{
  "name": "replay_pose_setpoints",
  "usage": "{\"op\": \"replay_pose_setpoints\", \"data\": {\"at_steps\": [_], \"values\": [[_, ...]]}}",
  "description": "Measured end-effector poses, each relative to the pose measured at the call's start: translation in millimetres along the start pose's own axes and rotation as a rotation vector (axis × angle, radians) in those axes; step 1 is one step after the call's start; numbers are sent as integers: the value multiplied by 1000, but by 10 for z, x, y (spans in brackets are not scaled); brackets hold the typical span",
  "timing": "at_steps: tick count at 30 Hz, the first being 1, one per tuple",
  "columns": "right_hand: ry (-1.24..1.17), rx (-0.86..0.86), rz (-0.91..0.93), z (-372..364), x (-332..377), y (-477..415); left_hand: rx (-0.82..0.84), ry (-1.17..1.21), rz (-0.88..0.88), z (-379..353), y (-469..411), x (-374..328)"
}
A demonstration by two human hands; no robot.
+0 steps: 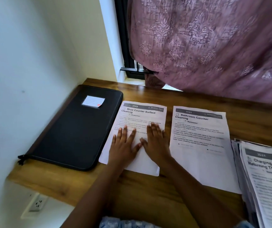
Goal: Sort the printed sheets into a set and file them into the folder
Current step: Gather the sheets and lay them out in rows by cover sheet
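Left hand (123,145), right hand (156,143) flat, fingers spread, on smooth rectangular sheet (142,111) beside black folder (76,134)

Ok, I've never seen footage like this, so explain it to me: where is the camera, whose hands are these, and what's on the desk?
There is no machine here: a person wears one camera on the head, looking down at their own hands. The left hand and right hand lie flat, fingers straight, on a printed sheet headed Shoe Counter Surface Cleaning; they rest on it and hold nothing. To its right lies a second sheet, Bathroom Counter Cleaning, and at the far right a stack of more sheets. On the left is a closed black folder with a small label. All rest on a wooden desk.
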State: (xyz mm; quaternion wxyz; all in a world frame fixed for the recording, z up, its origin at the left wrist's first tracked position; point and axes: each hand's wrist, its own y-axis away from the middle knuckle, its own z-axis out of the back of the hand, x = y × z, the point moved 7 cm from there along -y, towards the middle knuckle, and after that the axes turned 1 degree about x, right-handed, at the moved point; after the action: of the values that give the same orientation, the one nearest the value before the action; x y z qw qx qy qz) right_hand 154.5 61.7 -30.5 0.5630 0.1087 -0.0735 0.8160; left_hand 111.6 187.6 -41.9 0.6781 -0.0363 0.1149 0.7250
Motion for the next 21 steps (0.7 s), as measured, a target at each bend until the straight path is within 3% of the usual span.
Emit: {"op": "replay_pose_setpoints", "data": {"at_steps": [5, 9, 13, 21], "values": [[13, 11, 12, 32, -8, -77, -49, -1, 22, -19, -53, 28], [25, -184, -107, 417, -464, 50, -52, -11, 10, -21, -54, 53], [112, -16, -306, 239, -1073, 316, -46, -42, 9, -46, -41, 59], [66, 14, -308, 123, -906, 269, -8, -38, 41, -7, -2, 33]]}}
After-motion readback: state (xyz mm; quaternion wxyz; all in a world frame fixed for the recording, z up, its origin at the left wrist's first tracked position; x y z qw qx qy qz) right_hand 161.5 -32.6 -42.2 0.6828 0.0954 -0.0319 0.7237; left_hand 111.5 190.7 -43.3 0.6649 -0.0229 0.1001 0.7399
